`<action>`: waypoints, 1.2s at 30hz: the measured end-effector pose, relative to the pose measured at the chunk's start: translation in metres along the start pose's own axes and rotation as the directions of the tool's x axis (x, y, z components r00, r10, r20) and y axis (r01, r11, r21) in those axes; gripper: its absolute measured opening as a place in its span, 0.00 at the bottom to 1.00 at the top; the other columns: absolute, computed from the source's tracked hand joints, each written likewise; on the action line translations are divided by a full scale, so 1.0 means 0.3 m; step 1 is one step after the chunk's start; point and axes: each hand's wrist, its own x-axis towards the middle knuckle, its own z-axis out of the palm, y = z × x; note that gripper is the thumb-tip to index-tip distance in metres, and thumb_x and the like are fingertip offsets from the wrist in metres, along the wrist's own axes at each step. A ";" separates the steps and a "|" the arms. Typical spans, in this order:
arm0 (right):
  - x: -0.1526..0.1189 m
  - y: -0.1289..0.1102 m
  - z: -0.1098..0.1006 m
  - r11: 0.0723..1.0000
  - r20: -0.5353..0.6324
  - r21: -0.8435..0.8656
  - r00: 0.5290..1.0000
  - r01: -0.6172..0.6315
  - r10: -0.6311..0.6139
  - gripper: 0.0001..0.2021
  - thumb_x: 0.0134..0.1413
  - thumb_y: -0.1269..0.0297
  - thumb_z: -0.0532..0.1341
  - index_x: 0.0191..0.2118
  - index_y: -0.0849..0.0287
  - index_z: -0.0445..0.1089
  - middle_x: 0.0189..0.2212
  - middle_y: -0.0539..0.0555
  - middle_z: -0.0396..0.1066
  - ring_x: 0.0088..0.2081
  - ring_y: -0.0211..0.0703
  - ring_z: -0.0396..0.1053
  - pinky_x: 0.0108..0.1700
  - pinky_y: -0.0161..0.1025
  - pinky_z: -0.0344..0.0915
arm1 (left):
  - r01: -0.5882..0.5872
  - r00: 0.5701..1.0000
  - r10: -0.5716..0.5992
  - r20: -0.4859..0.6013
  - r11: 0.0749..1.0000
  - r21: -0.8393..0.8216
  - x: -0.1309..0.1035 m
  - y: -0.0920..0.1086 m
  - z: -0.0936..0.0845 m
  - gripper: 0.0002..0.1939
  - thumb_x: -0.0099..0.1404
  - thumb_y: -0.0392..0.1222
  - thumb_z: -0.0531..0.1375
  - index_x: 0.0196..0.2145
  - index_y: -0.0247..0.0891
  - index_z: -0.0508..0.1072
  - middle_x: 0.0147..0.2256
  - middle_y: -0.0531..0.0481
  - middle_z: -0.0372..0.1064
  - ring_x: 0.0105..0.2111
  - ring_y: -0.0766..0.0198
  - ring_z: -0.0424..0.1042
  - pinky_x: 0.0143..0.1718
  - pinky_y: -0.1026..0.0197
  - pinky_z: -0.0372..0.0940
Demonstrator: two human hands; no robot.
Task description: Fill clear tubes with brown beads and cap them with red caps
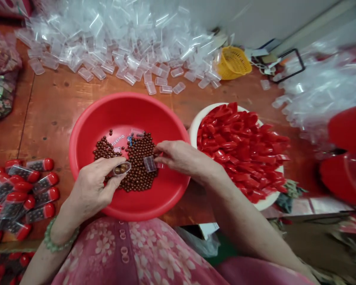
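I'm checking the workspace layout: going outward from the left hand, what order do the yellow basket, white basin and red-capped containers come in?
1. Red-capped containers, left of the left hand.
2. White basin, right of the red bowl.
3. Yellow basket, back right.

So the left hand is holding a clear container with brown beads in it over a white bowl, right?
Not quite: the head view shows that the bowl is red. The left hand does hold a clear container with brown beads in it.
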 end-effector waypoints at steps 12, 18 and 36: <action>0.006 -0.053 0.090 0.912 0.051 -0.409 0.999 0.017 0.004 0.14 0.54 0.61 0.65 0.45 0.62 0.72 0.44 0.61 0.73 0.48 0.59 0.68 0.44 0.48 0.61 | 0.134 0.981 -0.119 0.155 0.987 -0.086 0.031 -0.010 0.004 0.09 0.68 0.36 0.56 0.44 0.35 0.72 0.38 0.47 0.76 0.37 0.64 0.74 0.40 0.64 0.68; -0.073 -0.048 0.021 0.979 -0.178 -0.204 0.983 -0.002 -0.035 0.10 0.59 0.65 0.61 0.45 0.61 0.72 0.42 0.58 0.75 0.46 0.51 0.69 0.47 0.44 0.63 | 0.282 0.957 -0.260 0.130 0.939 -0.198 0.023 -0.012 -0.024 0.11 0.68 0.43 0.58 0.45 0.39 0.74 0.40 0.49 0.77 0.38 0.64 0.75 0.40 0.65 0.69; -0.252 0.295 0.042 0.773 -0.311 -0.148 0.771 -0.617 0.555 0.15 0.64 0.59 0.53 0.50 0.57 0.71 0.46 0.60 0.75 0.44 0.49 0.73 0.42 0.40 0.63 | 0.421 0.907 -0.376 0.190 0.837 -0.351 0.025 -0.003 0.049 0.15 0.65 0.46 0.60 0.46 0.37 0.74 0.41 0.46 0.77 0.38 0.61 0.75 0.40 0.60 0.69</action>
